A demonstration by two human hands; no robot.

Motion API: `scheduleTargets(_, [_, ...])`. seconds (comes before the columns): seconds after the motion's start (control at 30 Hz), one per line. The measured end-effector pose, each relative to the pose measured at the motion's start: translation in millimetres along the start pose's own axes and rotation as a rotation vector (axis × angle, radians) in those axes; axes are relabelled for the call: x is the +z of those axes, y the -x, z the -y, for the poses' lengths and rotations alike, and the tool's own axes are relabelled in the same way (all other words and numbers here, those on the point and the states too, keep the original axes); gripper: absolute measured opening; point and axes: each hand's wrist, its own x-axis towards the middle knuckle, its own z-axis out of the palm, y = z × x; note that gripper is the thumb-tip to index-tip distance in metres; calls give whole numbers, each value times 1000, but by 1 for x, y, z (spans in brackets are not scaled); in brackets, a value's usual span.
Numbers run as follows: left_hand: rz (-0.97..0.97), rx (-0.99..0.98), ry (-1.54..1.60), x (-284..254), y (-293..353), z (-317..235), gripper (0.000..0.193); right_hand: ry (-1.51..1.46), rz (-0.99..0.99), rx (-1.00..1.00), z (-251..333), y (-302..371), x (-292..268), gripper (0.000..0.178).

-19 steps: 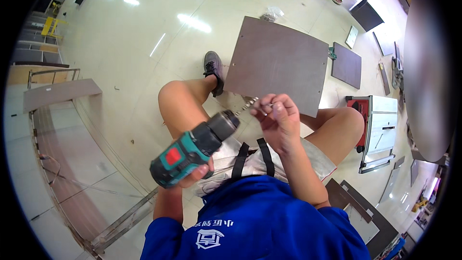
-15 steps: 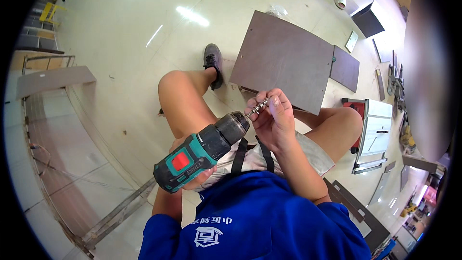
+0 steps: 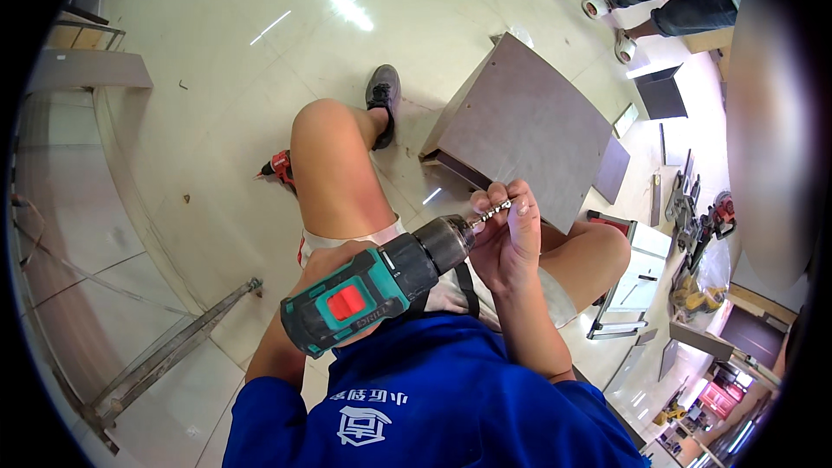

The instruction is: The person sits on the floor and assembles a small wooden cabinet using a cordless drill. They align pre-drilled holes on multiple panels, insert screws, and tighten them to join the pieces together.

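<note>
My left hand [image 3: 334, 258] is wrapped round a teal and black cordless drill [image 3: 360, 299] with a red patch on top. The drill's body hides most of its fingers and the handle. A twisted metal drill bit [image 3: 490, 213] stands at the mouth of the drill's black chuck [image 3: 449, 241]. My right hand [image 3: 511, 238] pinches this bit between thumb and fingers, just ahead of the chuck. Beyond my hands, between my knees, a grey-brown cabinet box [image 3: 529, 121] rests on the floor, one broad panel facing up.
A red and black drill [image 3: 280, 171] lies on the floor beside my left knee. At my right are a white and red folding stand [image 3: 626, 277] and several loose panels [image 3: 614, 168]. Another person [image 3: 672, 0] stands at the far right. A metal bar [image 3: 186, 351] lies at the near left.
My view has shifted, bringing the red drill and more of the other person into sight. Both hands stay at the drill and bit, now slightly further right in the picture.
</note>
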Motion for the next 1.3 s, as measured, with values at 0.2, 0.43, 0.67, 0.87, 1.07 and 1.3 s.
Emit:
scheduleTargets(0.2, [-43, -28, -113, 4, -6, -15, 69, 43, 22, 24, 1, -4, -3, 15])
scheduleTargets(0.43, [123, -176, -62, 8, 0, -31, 58, 216, 80, 117, 26, -7, -6, 20])
scheduleTargets(0.67, [-132, 4, 158, 74, 11, -4, 48, 479, 123, 181, 58, -11, 9, 47])
scheduleTargets(0.87, [3, -597, 1128, 103, -21, -15, 37, 805, 5, -62, 40, 57, -6, 97])
scheduleTargets(1.07, [-365, 436, 105, 131, -56, -28, 57, 1287, 107, -168, 50, 110, -20, 128])
scheduleTargets(1.3, [-233, 503, 109, 137, -78, -38, 66, 1609, 114, -419, 66, 103, -30, 130])
